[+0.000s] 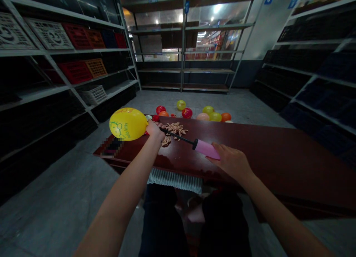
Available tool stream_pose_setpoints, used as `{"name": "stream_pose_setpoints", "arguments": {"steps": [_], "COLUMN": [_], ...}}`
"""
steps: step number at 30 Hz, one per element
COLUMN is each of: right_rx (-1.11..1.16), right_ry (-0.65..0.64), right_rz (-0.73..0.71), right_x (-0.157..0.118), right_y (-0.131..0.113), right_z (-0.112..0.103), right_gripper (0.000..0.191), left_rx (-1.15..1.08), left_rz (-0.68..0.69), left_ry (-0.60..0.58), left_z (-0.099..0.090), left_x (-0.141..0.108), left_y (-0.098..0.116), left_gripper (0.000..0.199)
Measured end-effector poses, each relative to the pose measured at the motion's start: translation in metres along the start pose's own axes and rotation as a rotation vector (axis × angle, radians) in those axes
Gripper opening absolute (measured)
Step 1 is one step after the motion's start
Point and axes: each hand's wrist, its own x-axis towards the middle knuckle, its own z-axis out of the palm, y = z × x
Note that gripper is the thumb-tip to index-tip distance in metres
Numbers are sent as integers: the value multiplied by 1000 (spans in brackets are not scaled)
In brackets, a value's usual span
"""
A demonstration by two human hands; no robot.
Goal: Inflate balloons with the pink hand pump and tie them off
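An inflated yellow balloon (128, 124) with printed drawing and lettering sticks out to the left of my left hand (155, 131). That hand is closed around its neck, at the far end of a hand balloon pump (206, 149). The pump's black rod runs from beside my left fist to a pink body. My right hand (232, 160) is wrapped around the near end of the pink body. Both hands are above the dark red-brown table (264, 149). Just past the rod lies a pile of beige, uninflated-looking balloons (176, 128); my left hand hides part of it.
Several balloons lie on the floor behind the table, among them a red one (187, 113) and a yellow one (181, 105). A blurred-out dark object (112, 146) rests at the table's left end. Shelves with crates (75, 72) stand left; more racks are behind and right.
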Motion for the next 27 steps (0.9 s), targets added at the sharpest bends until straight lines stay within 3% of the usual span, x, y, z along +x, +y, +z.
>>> {"name": "stream_pose_setpoints", "arguments": {"steps": [9,18,22,27], "right_rx": [109,187,159,164], "right_ry": [-20,-24,-6,40], "right_rz": [110,149,159,71], "right_x": [10,20,24,28], "right_y": [-2,-19,-23,-23], "right_z": [-5,-17,-17,-14], "right_gripper": [45,45,51,51], "left_rx": [-133,-144,-153,-117], "left_rz": [78,-44,-72,-107], "left_ry": [-85,-294,-304,-257], "left_z": [15,24,25,23], "left_x": [-45,-102,-103,-86], "left_y": [-1,-46,-46,-33], "left_gripper": [42,50,48,46]}}
